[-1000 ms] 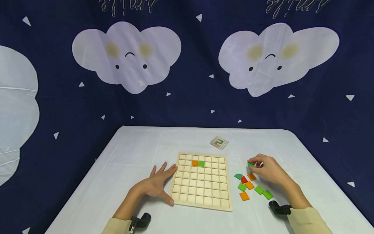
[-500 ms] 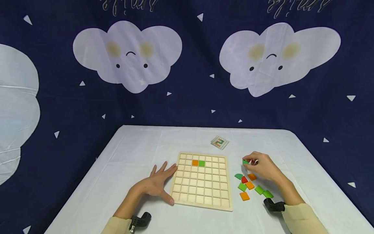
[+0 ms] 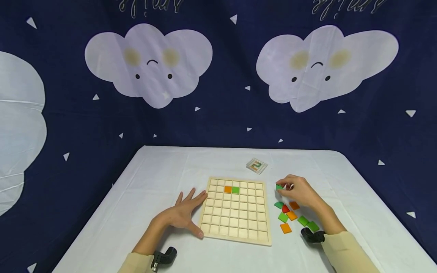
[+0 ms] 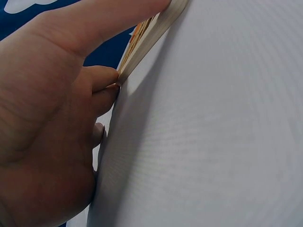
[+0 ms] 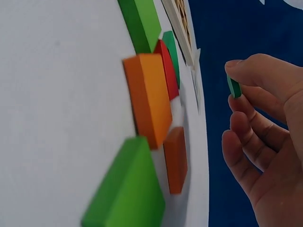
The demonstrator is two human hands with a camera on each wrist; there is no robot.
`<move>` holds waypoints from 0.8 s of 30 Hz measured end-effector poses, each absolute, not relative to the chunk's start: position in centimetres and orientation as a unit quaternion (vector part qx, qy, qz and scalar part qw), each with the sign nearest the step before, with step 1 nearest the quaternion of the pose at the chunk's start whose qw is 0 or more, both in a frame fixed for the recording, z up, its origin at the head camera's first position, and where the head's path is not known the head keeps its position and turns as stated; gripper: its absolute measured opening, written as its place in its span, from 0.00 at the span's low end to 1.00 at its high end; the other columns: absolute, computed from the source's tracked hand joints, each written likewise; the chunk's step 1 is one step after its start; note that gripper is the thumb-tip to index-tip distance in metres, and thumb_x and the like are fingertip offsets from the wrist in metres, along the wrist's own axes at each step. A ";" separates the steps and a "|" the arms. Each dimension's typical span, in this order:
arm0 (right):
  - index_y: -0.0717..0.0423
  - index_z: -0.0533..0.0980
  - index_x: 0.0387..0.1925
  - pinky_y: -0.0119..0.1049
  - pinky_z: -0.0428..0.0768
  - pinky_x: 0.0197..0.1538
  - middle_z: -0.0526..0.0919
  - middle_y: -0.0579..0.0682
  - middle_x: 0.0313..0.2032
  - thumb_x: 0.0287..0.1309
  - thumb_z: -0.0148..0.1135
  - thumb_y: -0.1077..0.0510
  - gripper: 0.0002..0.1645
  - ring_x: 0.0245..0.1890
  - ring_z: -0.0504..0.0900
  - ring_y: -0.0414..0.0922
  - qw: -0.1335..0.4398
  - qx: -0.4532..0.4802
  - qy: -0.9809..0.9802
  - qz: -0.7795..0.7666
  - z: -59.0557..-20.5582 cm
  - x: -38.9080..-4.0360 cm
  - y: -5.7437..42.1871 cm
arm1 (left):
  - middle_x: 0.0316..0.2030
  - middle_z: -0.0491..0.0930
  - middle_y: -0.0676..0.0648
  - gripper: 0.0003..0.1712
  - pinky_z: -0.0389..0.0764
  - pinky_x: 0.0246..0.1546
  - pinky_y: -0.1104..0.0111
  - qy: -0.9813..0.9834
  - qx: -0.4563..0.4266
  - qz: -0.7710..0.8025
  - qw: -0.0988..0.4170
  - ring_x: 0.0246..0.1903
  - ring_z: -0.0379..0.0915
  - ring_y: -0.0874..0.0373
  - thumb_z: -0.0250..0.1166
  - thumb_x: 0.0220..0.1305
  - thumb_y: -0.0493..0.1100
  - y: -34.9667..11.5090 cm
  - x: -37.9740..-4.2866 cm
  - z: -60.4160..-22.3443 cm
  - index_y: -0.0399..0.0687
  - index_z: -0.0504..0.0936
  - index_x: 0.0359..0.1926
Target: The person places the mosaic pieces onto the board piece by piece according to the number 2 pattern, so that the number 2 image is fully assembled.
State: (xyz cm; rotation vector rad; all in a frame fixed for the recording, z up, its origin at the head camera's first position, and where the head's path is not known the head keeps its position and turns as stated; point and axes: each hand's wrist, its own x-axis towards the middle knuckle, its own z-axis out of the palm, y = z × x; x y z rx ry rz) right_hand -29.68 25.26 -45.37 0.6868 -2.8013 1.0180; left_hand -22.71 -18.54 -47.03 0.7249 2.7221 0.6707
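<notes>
A wooden grid board [image 3: 235,239] lies on the white table, with an orange square tile [image 3: 228,189] and a light green square tile [image 3: 235,190] side by side in its second row from the back. My left hand [image 3: 181,216] rests at the board's left edge, fingers spread, fingertips and thumb touching the frame. Right of the board, my right hand [image 3: 296,189] pinches a small dark green tile [image 5: 234,86] between thumb and forefinger. In the right wrist view this tile is raised off the table, seen nearly edge-on, its full shape partly hidden by the fingers.
Below the right hand lie loose tiles: a dark green rounded one [image 3: 279,205], a red one [image 3: 285,209], several orange squares [image 3: 285,228] and several light green squares [image 3: 302,221]. Behind the board is a small stack of pattern cards [image 3: 257,166]. A dark blue cloud-print curtain [image 3: 225,125] hangs beyond.
The right hand has moved left toward the board, carrying the dark green tile past the loose pieces. The left hand and the board have stayed in place.
</notes>
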 end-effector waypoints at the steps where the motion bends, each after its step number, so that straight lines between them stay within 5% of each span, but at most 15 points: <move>1: 0.57 0.83 0.45 0.33 0.77 0.26 0.79 0.41 0.34 0.55 0.70 0.54 0.17 0.31 0.74 0.43 0.040 0.224 -0.915 0.332 -45.4 -29.7 25.2 | 0.75 0.43 0.52 0.79 0.22 0.65 0.44 0.933 0.249 0.231 0.123 0.73 0.24 0.46 0.75 0.23 0.75 -18.5 -22.7 -47.0 0.52 0.49 0.76; 24: 0.53 0.84 0.42 0.35 0.74 0.29 0.77 0.39 0.29 0.52 0.72 0.56 0.14 0.28 0.72 0.42 0.036 0.234 -0.921 0.310 -46.1 -30.3 22.5 | 0.75 0.44 0.53 0.80 0.23 0.66 0.44 0.936 0.240 0.226 0.122 0.73 0.25 0.46 0.75 0.20 0.76 -18.4 -22.6 -47.1 0.53 0.49 0.76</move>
